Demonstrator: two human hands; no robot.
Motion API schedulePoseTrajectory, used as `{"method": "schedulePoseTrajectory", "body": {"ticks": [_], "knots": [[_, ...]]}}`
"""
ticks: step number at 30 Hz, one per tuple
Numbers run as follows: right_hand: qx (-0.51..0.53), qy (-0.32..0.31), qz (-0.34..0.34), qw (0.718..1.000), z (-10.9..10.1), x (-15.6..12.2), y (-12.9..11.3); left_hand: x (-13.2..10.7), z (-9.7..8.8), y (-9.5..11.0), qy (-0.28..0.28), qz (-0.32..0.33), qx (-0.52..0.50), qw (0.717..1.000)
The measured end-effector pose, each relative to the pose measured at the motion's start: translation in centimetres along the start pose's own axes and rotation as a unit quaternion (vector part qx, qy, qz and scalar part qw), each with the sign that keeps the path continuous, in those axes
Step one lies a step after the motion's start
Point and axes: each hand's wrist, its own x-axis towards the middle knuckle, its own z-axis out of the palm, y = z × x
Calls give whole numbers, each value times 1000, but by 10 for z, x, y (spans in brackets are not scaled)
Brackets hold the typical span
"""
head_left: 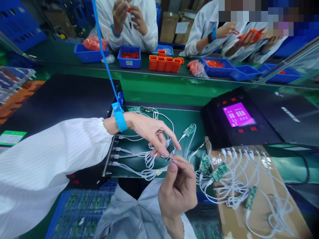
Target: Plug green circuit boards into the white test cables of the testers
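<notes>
My left hand (154,134), with a blue wrist strap (120,120), reaches in from the left over the green work surface. Its fingers are spread around a small dark circuit board (170,148); whether they touch it I cannot tell. Below, my right hand (178,191) is closed, with thumb and forefinger pinching the lower edge of that board. White cables (149,162) run under my left hand from the black box at the left. Beyond my fingertips, a green circuit board (188,130) lies plugged into a white cable.
At the right, a black tester (239,116) with a lit pink screen stands behind cabled boards (219,172) and a cardboard sheet (229,222). A blue tray (56,215) of boards sits low left. Across the bench, co-workers handle orange parts near blue bins (129,63).
</notes>
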Motion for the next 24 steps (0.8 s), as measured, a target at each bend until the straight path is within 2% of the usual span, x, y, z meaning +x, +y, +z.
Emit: {"method": "schedulePoseTrajectory", "body": {"ticks": [11,19,24], "knots": [[-11,45,41,998,7,-1,-3,7,6,2,32,17,-38,999],[-32,63,11,997,8,2,-2,11,10,-1,40,16,-57,997],[-20,48,9,999,9,2,2,12,5,-7,43,19,-53,998]]}}
